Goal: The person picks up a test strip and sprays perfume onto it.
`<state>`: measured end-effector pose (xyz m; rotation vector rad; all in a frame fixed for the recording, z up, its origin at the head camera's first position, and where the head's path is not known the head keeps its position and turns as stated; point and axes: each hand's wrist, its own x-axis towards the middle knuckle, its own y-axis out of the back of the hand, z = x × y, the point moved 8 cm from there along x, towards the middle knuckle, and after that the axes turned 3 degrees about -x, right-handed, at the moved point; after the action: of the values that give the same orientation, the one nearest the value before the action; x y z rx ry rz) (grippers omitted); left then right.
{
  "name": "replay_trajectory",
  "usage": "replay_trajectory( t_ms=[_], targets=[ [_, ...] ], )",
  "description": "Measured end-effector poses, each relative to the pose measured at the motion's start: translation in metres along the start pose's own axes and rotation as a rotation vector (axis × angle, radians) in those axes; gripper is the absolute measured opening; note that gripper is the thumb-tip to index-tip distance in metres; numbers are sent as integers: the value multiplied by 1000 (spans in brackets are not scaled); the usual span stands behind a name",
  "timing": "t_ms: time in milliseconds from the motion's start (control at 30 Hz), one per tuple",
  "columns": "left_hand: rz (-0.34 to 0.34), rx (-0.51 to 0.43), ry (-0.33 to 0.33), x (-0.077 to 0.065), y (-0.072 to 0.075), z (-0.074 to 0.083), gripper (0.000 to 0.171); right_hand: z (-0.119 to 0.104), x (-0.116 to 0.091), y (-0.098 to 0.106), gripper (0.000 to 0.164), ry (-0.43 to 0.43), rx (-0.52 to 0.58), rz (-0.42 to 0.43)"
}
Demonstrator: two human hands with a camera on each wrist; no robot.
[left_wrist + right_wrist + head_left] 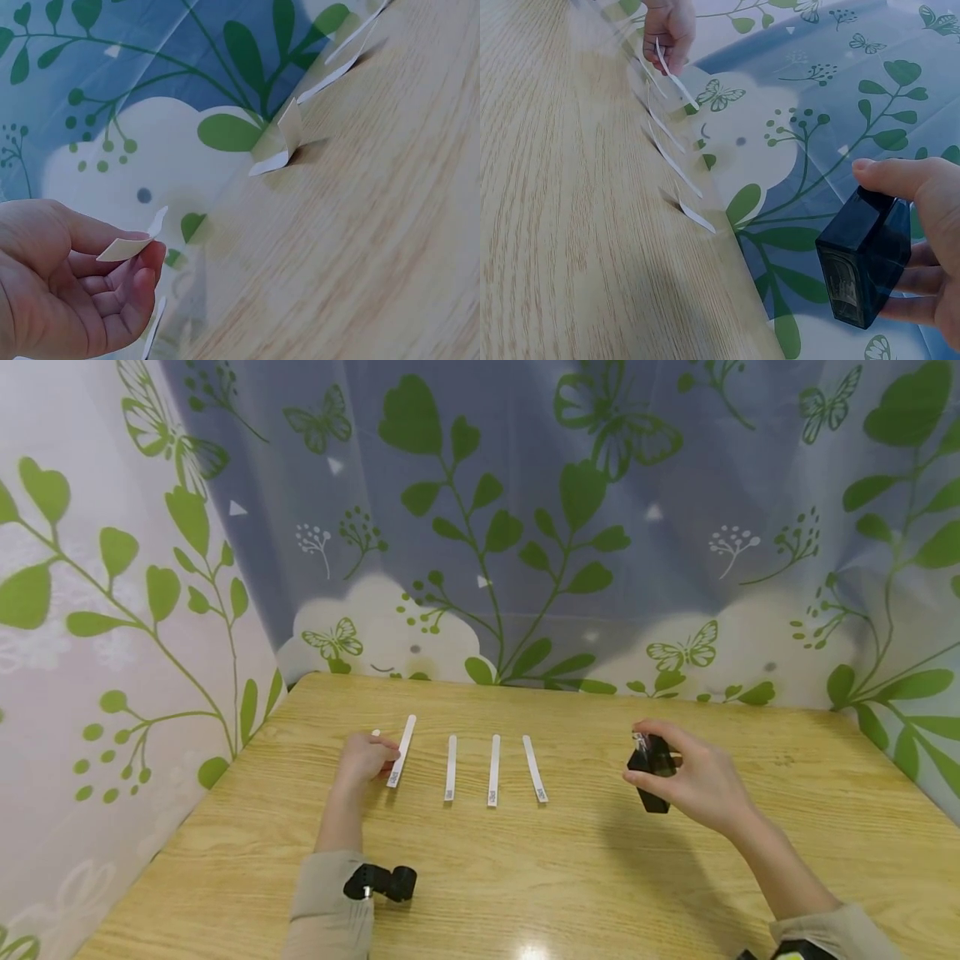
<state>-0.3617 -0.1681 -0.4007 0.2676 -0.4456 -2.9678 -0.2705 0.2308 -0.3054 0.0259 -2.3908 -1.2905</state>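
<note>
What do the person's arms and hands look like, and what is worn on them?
The left hand and right hand show no gloves. The left sleeve and right sleeve are plain beige. A black device with a rounded end sits at the left sleeve; another black device, partly cut off, shows a yellow-green patch.

A blue curtain (517,452) printed with green leaves (410,418) and butterflies (683,648) hangs behind a wood-grain table (517,877).

The print (492,797) on the white strips (495,762) (just dark specks) is too small to read.
</note>
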Motion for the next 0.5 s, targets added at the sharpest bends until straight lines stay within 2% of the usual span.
replay_trajectory(
  t_ms=[200, 500],
  targets=[
    [16, 24, 14, -1, 3, -2, 21, 1, 1, -2, 64, -2, -3, -12],
    [2, 94, 4, -1, 1, -5, 18, 2, 0, -3, 63, 6, 5, -14]
  ],
)
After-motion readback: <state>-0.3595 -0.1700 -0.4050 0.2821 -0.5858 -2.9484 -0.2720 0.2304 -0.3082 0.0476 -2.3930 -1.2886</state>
